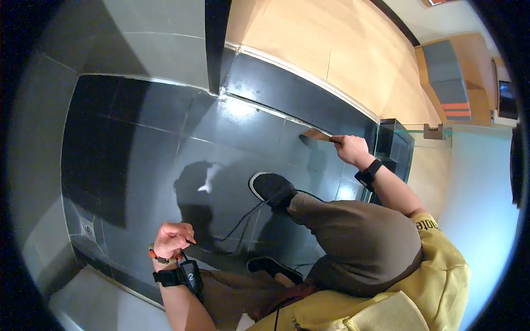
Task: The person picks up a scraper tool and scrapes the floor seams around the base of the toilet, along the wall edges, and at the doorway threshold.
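Observation:
My right hand (pixel 353 150) is closed round the handle of a putty knife (pixel 317 135). The knife's wide blade points left, low over the dark floor tiles (pixel 237 143) beside the pale joint at the foot of the dark ledge (pixel 292 91). Whether the edge touches the joint I cannot tell. My left hand (pixel 173 238) is held closed above the floor at lower left, its fingers curled together. A small dark tip shows by its fingers, but what it belongs to is unclear. A white scrap (pixel 206 181) shows on the floor between my hands.
My dark shoe (pixel 271 188) is planted on the tiles, with a dark cord (pixel 243 217) running past it. A floor drain (pixel 87 229) lies at far left. A dark upright post (pixel 216 49) meets the ledge, and a glass panel (pixel 480 220) with a metal clamp (pixel 433 131) stands at right.

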`<state>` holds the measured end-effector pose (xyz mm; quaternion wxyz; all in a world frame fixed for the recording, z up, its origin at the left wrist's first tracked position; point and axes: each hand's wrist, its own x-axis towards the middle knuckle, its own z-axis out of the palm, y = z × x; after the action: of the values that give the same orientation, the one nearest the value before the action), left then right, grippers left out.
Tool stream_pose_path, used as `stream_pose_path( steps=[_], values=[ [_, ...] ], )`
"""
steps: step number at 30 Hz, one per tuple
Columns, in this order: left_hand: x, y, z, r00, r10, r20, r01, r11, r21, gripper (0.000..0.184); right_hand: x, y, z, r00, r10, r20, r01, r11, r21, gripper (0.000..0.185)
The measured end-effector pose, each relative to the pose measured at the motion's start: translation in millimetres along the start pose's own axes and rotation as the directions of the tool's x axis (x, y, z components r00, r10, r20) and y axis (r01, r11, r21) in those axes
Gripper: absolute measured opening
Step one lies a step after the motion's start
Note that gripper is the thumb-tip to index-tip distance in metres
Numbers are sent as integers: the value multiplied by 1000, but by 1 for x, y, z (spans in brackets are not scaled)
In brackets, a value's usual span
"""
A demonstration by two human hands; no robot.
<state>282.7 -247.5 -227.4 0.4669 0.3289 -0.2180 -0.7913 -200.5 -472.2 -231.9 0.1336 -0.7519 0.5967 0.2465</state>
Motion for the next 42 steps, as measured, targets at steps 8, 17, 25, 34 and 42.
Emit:
stream_pose_path(
  steps=[8, 17, 25, 34, 42],
  values=[
    [6, 1, 8, 1000, 8, 5, -8, 997, 82, 33, -2, -8, -3, 994, 65, 85, -64, 998, -11, 30],
    [9, 4, 8, 999, -40, 28, 39, 998, 59, 33, -7, -9, 0, 993, 97, 68, -99, 995, 24, 30],
    [10, 6, 11, 999, -38, 10, 37, 995, 94, 33, -1, -23, 1, 993, 109, 36, -110, 993, 39, 31],
    [5, 7, 11, 998, -55, -33, 57, 996, 67, 30, -3, -36, -10, 996, 92, -4, -92, 994, 57, 29],
    [-3, -1, -1, 998, -62, -34, 61, 998, -10, 31, -7, -16, 2, 991, 132, 8, -133, 990, 44, 29]
  ],
)
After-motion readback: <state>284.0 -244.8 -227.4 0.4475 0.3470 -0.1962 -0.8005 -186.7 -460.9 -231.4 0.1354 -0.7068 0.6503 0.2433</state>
